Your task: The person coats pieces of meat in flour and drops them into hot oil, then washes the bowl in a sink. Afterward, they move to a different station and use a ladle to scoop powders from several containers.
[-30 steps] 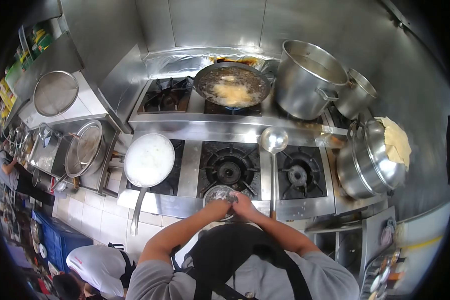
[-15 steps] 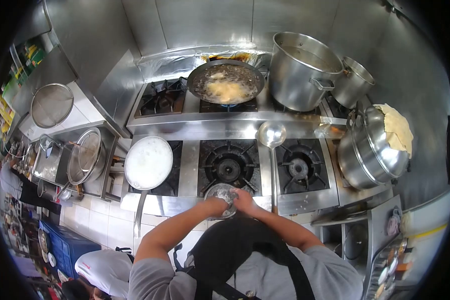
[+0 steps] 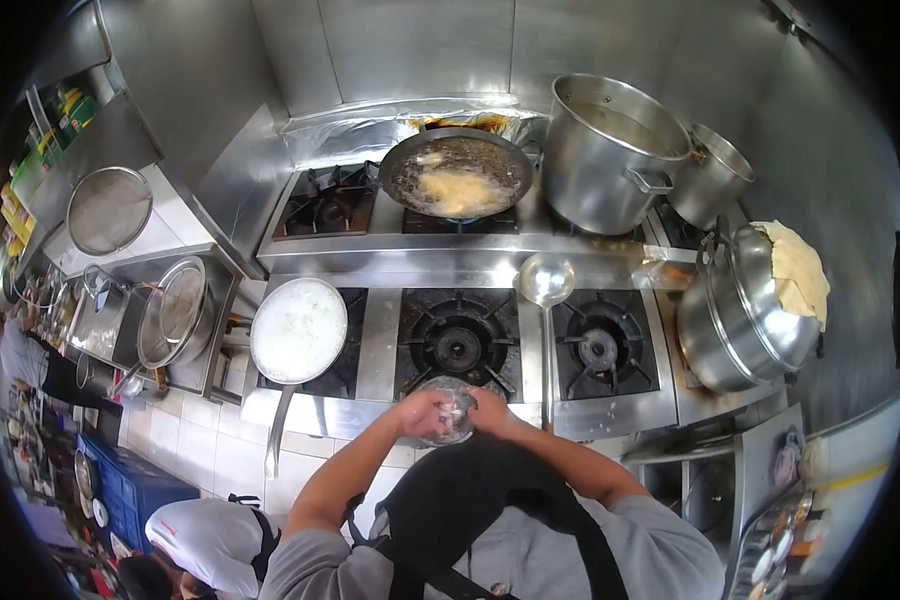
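Observation:
Both my hands meet over a small round metal bowl (image 3: 448, 392) at the front edge of the stove (image 3: 610, 415). My left hand (image 3: 422, 413) grips something small and pale in the bowl, and my right hand (image 3: 490, 408) touches the bowl's right rim. What sits between the fingers is too small to name. A long steel ladle (image 3: 547, 300) lies just right of my hands, its cup toward the back burners.
A frying pan with white contents (image 3: 298, 330) sits front left. A wok of bubbling oil with frying food (image 3: 455, 175) is on the back burner. Big pots (image 3: 610, 150) and a lidded steamer (image 3: 745, 315) stand right. Another person (image 3: 200, 535) crouches lower left.
My hands stayed at the bowl; my left hand has lifted and curled over it. The view shifted slightly.

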A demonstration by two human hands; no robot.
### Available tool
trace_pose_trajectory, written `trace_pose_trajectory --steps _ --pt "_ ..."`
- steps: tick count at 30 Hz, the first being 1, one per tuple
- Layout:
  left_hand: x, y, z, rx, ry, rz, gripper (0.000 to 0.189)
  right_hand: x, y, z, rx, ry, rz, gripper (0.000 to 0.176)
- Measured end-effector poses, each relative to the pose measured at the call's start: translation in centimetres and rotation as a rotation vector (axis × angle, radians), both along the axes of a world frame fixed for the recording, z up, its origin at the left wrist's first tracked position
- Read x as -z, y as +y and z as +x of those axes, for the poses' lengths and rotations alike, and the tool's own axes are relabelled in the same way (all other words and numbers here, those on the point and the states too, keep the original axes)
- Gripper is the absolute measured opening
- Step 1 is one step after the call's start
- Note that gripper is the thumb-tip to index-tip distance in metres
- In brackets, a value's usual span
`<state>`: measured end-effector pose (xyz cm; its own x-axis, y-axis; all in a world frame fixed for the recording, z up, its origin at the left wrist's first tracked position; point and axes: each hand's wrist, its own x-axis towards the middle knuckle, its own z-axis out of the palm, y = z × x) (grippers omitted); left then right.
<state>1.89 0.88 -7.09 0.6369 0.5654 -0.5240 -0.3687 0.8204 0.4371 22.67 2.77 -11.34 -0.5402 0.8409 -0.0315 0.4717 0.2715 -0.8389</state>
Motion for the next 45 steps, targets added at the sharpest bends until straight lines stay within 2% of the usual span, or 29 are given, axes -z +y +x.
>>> trace_pose_trajectory --steps 4,10,13,15,16,18,19,21,22,24,25,27,28,29,31,33,35,37,39,41,42,44,45 --pt "0.7 -0.9 0.1 -0.041 -0.051 0.101 0.028 0.6 0.0 0.1 0.016 0.019 0.020 0.043" --pt "1.1 -1.1 0.7 -0.102 0.077 0.114 0.017 0.6 0.2 0.1 -0.002 0.028 0.033 0.044" --pt "1.1 -0.7 1.1 -0.143 0.206 0.017 0.016 0.8 0.1 0.2 -0.007 0.019 0.036 0.044" --pt "0.9 -0.1 1.5 -0.123 0.518 0.086 0.020 0.6 0.0 0.2 -0.003 -0.004 0.030 0.045" --pt "0.5 0.0 1.8 -0.122 0.518 0.085 0.020 0.7 0.0 0.1 0.009 -0.021 0.021 0.044" --pt "-0.3 -0.1 2.4 -0.111 0.933 0.555 0.026 0.9 -0.3 0.1 0.023 -0.038 0.012 0.044" --pt "0.1 -0.1 2.7 -0.109 0.932 0.556 0.026 1.3 -0.3 0.0 0.033 -0.015 0.034 0.044" --pt "2.3 -0.2 2.9 -0.211 1.200 0.735 0.029 1.5 -0.4 0.0 0.047 0.009 0.056 0.044" --pt "3.6 -0.1 2.7 -0.209 1.199 0.738 0.029 1.2 -0.5 0.0 0.048 0.008 0.046 0.044" --pt "5.3 0.6 1.9 -0.106 1.393 1.006 0.021 1.1 -0.3 0.1 0.055 0.009 0.041 0.044" --pt "4.1 0.9 1.5 -0.103 1.392 1.009 0.021 1.4 -0.6 0.2 0.063 0.005 0.074 0.043" --pt "-0.1 2.0 0.3 0.008 0.736 0.329 0.019 0.7 -0.8 0.4 0.072 0.003 0.106 0.043" --pt "-0.3 2.4 -0.8 -0.087 0.558 0.366 0.026 -1.8 -1.3 0.5 0.081 -0.001 -0.037 0.044" --pt "-2.0 3.0 -1.2 -0.085 0.558 0.367 0.026 -3.2 -1.4 0.7 0.089 -0.005 -0.179 0.044" --pt "-6.5 5.3 -1.7 -0.102 0.408 0.411 0.021 -1.4 -1.2 0.9 0.081 0.042 -0.131 0.045" --pt "-11.6 8.6 -1.5 -0.150 0.460 0.544 0.017 -0.1 -1.6 1.2 0.078 0.090 -0.087 0.046" --pt "-15.3 13.4 -1.1 -0.211 0.636 0.747 0.015 0.4 -1.4 1.3 0.068 0.071 -0.041 0.047" --pt "-19.7 18.0 -0.6 -0.223 1.052 1.028 0.016 -0.2 -1.2 1.5 0.084 0.052 -0.120 0.046" --pt "-18.6 25.4 -2.4 -0.289 1.357 1.398 0.020 0.2 -1.3 1.8 0.079 -0.004 -0.228 0.045" --pt "-19.1 29.9 -3.1 -0.208 1.616 1.361 0.024 -0.2 -1.3 2.3 0.063 0.061 -0.197 0.045" --pt "-18.9 31.6 -3.1 -0.195 1.615 1.363 0.024 -0.6 -1.6 2.5 0.071 0.064 -0.178 0.045" --pt "-18.6 34.1 -2.8 -0.087 1.957 1.143 0.028 -0.1 -1.4 2.6 0.059 0.079 -0.144 0.045" --pt "-18.2 34.8 -2.8 -0.076 1.957 1.150 0.028 0.2 -1.3 2.7 0.067 0.086 -0.147 0.045"
